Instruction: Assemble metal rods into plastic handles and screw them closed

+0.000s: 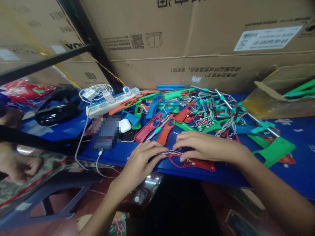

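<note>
You are working at a blue surface (295,173) below stacked boxes (197,42). Your right hand (204,147) is pressing, fingers curled, on the red part (197,163) at the near edge; your left hand (140,164) is pinching its wire (164,152).

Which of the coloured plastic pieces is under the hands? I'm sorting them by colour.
The red plastic piece at the table's near edge. Both the left hand and right hand rest on it, apart from the heap behind.

White power strip (108,102) with plugged chargers, black headset (57,106), white earbud case (125,125), cardboard boxes (197,42) behind — heap of coloured plastic parts (197,113) on the blue bench (302,170).
</note>
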Demonstrator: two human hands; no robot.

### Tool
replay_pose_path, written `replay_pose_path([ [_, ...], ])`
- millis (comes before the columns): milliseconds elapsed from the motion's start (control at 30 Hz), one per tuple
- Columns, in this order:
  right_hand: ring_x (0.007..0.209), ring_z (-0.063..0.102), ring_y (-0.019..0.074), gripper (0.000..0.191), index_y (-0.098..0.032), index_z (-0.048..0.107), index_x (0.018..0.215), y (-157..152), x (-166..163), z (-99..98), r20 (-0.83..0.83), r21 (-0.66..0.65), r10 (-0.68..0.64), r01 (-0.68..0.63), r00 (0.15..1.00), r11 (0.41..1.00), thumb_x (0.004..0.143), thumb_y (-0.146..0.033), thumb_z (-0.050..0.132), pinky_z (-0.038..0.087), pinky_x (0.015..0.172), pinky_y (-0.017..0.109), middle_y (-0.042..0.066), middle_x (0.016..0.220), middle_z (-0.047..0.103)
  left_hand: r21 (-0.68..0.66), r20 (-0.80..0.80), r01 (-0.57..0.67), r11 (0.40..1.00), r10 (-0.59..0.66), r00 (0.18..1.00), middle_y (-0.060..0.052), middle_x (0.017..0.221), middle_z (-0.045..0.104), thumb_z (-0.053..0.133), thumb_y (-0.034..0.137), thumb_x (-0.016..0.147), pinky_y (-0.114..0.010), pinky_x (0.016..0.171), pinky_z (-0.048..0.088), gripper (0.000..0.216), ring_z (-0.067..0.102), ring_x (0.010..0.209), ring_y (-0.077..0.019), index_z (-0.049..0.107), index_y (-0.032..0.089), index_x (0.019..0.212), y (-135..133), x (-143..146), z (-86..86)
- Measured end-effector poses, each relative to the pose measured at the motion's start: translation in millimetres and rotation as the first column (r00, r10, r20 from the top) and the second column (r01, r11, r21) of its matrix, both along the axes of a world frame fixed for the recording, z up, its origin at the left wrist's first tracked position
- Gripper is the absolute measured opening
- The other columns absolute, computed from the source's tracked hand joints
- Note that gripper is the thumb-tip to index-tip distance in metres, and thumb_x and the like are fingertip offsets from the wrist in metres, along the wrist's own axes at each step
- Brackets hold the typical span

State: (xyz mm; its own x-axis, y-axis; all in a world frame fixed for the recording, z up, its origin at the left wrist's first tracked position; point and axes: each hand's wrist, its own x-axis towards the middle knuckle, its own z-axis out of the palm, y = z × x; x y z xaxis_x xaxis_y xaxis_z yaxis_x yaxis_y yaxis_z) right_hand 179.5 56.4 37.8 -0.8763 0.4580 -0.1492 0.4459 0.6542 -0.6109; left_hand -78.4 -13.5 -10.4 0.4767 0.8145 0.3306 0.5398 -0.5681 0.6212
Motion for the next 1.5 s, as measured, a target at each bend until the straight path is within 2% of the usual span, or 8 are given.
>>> replay_pose_path([
  [100,0.107,0.058,0.0231,0.037,-0.020,0.071,0.123,2,-1,0.6,0.007,-0.013,0.002,-0.002,1.000,1.000,0.099,-0.047,0.062,0.043,0.094,0.036,0.008,0.111,0.065,0.045,-0.079,0.036,0.998,-0.032,0.996,-0.005,0.114,0.069,0.057,0.022,0.104,-0.037,0.088,0.050,0.029,0.064,0.103,-0.0190,0.066,0.028,0.131,0,0,1.5],
  [233,0.108,0.058,0.0233,0.037,-0.020,0.071,0.124,3,-1,-0.4,0.006,-0.025,-0.001,0.001,1.000,1.000,0.098,-0.046,0.063,0.043,0.095,0.036,0.008,0.113,0.064,0.073,-0.146,0.068,0.995,-0.057,0.988,-0.006,0.115,0.066,0.053,0.019,0.105,-0.037,0.088,0.049,0.030,0.061,0.103,-0.0194,0.065,0.027,0.131,-1,-1,5.7],
  [600,0.102,0.059,0.0215,0.037,-0.021,0.073,0.120,6,-1,1.3,-0.029,-0.030,0.011,-0.012,1.000,0.999,0.099,-0.049,0.060,0.044,0.090,0.035,0.007,0.108,0.063,0.198,-0.156,0.078,0.977,-0.047,0.987,-0.008,0.115,0.069,0.051,0.013,0.104,-0.038,0.085,0.050,0.032,0.062,0.100,-0.0205,0.065,0.024,0.130,-1,0,-0.1],
  [767,0.099,0.058,0.0200,0.033,-0.023,0.073,0.122,8,-2,1.2,-0.049,-0.032,0.024,-0.026,0.999,0.999,0.101,-0.045,0.060,0.044,0.089,0.033,0.006,0.106,0.061,0.269,-0.180,0.044,0.962,0.005,0.984,-0.007,0.116,0.069,0.053,0.012,0.103,-0.037,0.084,0.046,0.032,0.062,0.101,-0.0211,0.065,0.025,0.130,1,-2,-4.6],
  [1033,0.100,0.056,0.0202,0.030,-0.024,0.075,0.117,13,-2,-5.7,-0.088,0.035,0.066,-0.063,0.994,0.997,0.100,-0.044,0.061,0.042,0.090,0.033,0.006,0.105,0.060,0.245,-0.145,0.053,0.968,-0.018,0.989,-0.006,0.114,0.071,0.057,0.016,0.102,-0.036,0.085,0.045,0.027,0.062,0.099,-0.0198,0.066,0.025,0.127,5,-1,-5.7],
  [1167,0.107,0.057,0.0218,0.035,-0.019,0.070,0.124,14,-1,-8.1,-0.079,0.016,0.044,-0.043,0.996,0.999,0.100,-0.044,0.062,0.043,0.094,0.035,0.008,0.112,0.063,0.175,-0.095,0.039,0.984,-0.023,0.995,-0.003,0.107,0.074,0.063,0.022,0.100,-0.034,0.088,0.046,0.014,0.065,0.097,-0.0180,0.069,0.023,0.113,7,0,-0.5],
  [1367,0.102,0.058,0.0212,0.032,-0.018,0.072,0.100,13,-1,-5.8,-0.096,-0.025,0.022,-0.025,0.995,0.999,0.100,-0.048,0.059,0.043,0.091,0.035,0.006,0.103,0.064,0.192,-0.133,0.143,0.971,-0.118,0.984,-0.004,0.106,0.077,0.059,0.025,0.103,-0.035,0.087,0.048,0.015,0.069,0.096,-0.0189,0.073,0.023,0.106,20,-4,3.2],
  [1500,0.101,0.057,0.0210,0.026,-0.019,0.070,0.094,13,-2,-3.4,-0.092,-0.038,0.010,-0.014,0.996,0.999,0.098,-0.044,0.064,0.043,0.091,0.035,0.005,0.101,0.063,0.190,-0.058,0.149,0.970,-0.141,0.988,-0.006,0.104,0.077,0.060,0.026,0.102,-0.035,0.086,0.051,0.015,0.070,0.095,-0.0195,0.073,0.022,0.109,25,-5,2.3],
])
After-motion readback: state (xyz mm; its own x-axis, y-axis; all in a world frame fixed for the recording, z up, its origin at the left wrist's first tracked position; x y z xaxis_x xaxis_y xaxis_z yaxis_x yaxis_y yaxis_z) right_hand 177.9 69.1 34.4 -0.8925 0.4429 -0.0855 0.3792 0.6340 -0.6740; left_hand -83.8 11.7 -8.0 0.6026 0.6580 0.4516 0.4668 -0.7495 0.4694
